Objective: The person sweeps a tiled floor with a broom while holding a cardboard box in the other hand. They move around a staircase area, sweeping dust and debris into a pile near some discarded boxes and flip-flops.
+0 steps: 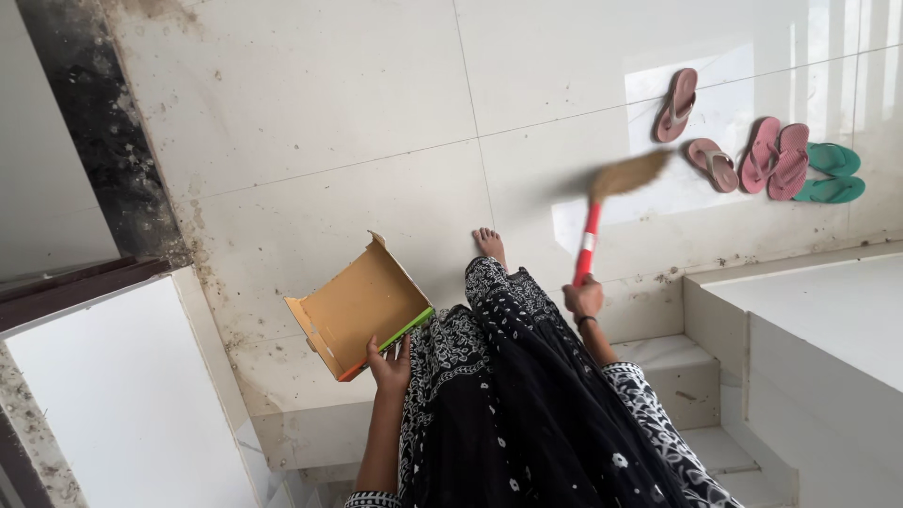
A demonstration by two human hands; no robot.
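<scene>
The right hand (584,299) is closed around the red-and-white handle of a broom (602,212), fingers wrapped tight at the handle's lower end, and the left hand (389,365) is clamped on the near edge of an open cardboard box (358,306), thumb on top and fingers under it. The broom slants up and away from the right hand, its straw-coloured bristle head blurred and hanging over the pale tiled floor (339,113) just short of the sandals. The box is held tilted, its brown inside facing up, with a green and orange strip along the edge by the left hand; it hovers above the corner of a white step (282,395). Between the two hands falls a black garment with white print (508,395), and one bare foot (489,243) shows on the floor beyond it. Farther out lie two brownish-pink sandals (696,132), apart from each other, then a pair of pink flip-flops (776,158) side by side, and just beside them a pair of green flip-flops (831,174). White steps (677,372) drop away under the right hand, and a dark stained strip (103,122) runs along the floor's left edge.
</scene>
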